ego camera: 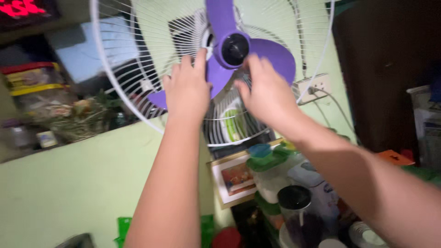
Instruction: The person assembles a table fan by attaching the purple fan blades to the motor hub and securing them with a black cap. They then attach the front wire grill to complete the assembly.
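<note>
Purple fan blade (257, 53): on the hub, before the white rear grille (138, 50).
Left hand (186, 87): fingers spread, flat on a lower blade.
Right hand (266, 92): open, fingertips touching the hub's right side.

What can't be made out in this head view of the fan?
- Purple three-bladed fan propeller: top blade cut off by the frame edge.
- Left hand and right hand: backs face the camera, so their grip is hidden.
- Red glowing display: blurred and cut off.
</note>
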